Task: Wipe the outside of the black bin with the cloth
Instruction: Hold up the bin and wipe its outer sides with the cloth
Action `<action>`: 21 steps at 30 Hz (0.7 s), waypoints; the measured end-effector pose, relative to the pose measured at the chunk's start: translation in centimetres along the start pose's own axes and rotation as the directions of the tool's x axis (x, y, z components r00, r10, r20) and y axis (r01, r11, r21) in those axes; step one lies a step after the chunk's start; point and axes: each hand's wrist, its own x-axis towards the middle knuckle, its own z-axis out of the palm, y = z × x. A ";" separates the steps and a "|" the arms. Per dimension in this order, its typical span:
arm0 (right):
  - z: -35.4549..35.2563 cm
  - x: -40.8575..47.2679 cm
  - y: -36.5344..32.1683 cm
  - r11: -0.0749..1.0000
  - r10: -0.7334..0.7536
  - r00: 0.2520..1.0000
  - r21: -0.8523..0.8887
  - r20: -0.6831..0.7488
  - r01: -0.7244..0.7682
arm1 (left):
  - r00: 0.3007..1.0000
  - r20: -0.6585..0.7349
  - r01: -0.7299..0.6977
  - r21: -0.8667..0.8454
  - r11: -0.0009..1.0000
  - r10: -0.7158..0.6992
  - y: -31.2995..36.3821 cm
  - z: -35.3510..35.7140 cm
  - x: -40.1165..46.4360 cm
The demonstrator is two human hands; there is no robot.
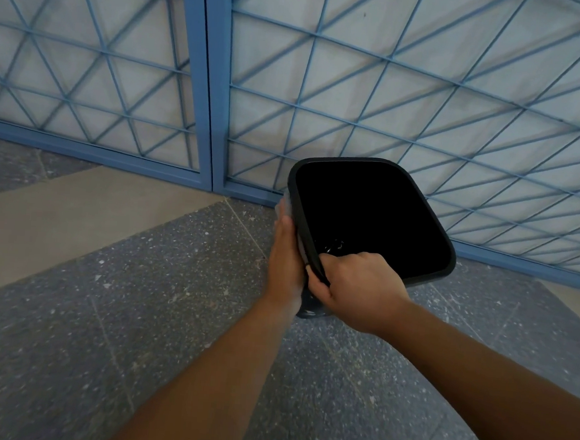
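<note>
Left hand flat, fingers straight, pressing pale cloth to near-left wall of black bin; bin tilted above floor; right hand curled round rim corner; best firm grip, long overlapping strokes.

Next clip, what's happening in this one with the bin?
A person is cleaning a black bin held up over a speckled floor, its opening tipped toward the camera. The right hand grips the near rim, fingers curled over the edge. The left hand lies flat against the bin's left outer wall, pressing a pale cloth that peeks out past the fingertips. A blue metal grille stands behind.
</note>
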 end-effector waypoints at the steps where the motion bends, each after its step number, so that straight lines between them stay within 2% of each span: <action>1: 0.0 0.0 0.0 1.000 -0.004 1.000 -0.003 -0.003 0.004 | 1.000 -0.009 -0.030 0.001 1.000 0.030 -0.2 0.2 -0.4; 3: 0.0 -0.1 0.0 1.000 -0.012 1.000 -0.010 -0.008 0.012 | 0.999 -0.022 -0.047 -0.011 0.999 0.047 -0.1 0.6 -1.8; 6: 0.0 -0.1 0.0 1.000 -0.015 1.000 -0.015 -0.010 0.015 | 0.999 -0.046 -0.003 -0.040 0.999 0.001 -0.6 0.2 -1.2; 9: 0.0 0.0 0.0 1.000 -0.018 1.000 -0.019 -0.009 0.018 | 1.000 0.020 -0.010 -0.112 0.994 0.012 -1.1 0.0 0.9; 14: 0.0 0.0 0.0 1.000 -0.020 1.000 -0.016 -0.004 0.019 | 0.996 0.067 -0.057 -0.095 0.994 0.063 -0.8 0.2 0.5; 16: 0.1 0.1 0.0 1.000 -0.017 1.000 0.003 -0.024 0.017 | 0.994 0.102 -0.016 -0.136 0.991 0.030 0.0 0.0 1.7; 19: 0.4 0.1 0.1 1.000 -0.017 0.999 0.016 -0.033 0.017 | 0.993 0.113 -0.033 -0.081 0.996 0.042 0.7 0.3 1.2; 21: 0.5 0.0 0.1 1.000 -0.025 0.998 0.014 -0.051 0.026 | 0.995 0.063 -0.072 -0.046 0.996 0.075 0.0 0.4 -0.2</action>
